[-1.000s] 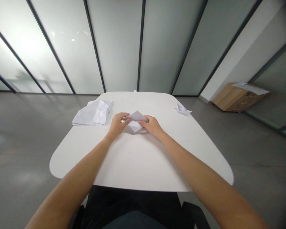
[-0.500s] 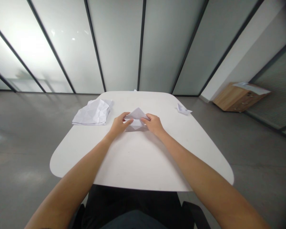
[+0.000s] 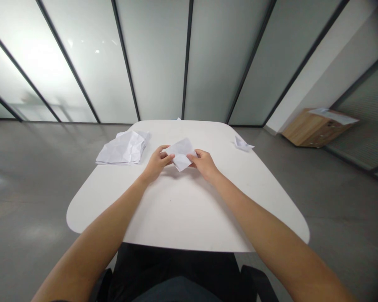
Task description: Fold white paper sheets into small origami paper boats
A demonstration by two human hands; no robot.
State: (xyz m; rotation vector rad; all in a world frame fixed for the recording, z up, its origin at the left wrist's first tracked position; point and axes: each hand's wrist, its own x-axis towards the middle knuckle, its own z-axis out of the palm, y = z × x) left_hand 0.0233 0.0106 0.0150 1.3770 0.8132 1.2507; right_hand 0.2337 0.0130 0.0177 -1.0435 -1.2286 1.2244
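White and round-cornered, the table point(image 3: 176, 218) stands on a grey floor point(image 3: 28, 184), with the person's dark-clothed lap point(image 3: 176, 262) and a black armrest point(image 3: 260, 281) just this side of its near edge. Both bare forearms reach in over that edge toward the table's middle. There the left hand point(image 3: 156, 164) pinches one side corner of a folded paper point(image 3: 181, 147), thumb on top and fingers curled behind; the right hand point(image 3: 205, 163) pinches the opposite corner in the same way. Between them the paper sits over the middle of the table, just above it, its shadow falling beneath. One corner points at the table's near edge; the opposite corner points at the far edge, leaning slightly right. It looks nearly as wide as long, and the fingers cover its side corners, so I cannot tell a long axis. Toward the table's far left lies a creased paper stack point(image 3: 121, 149); by its far right edge, a boat-shaped paper point(image 3: 242, 144). Beyond the table, a wooden cabinet point(image 3: 304, 128) stands to the right and frosted glass panels point(image 3: 157, 58) rise behind.
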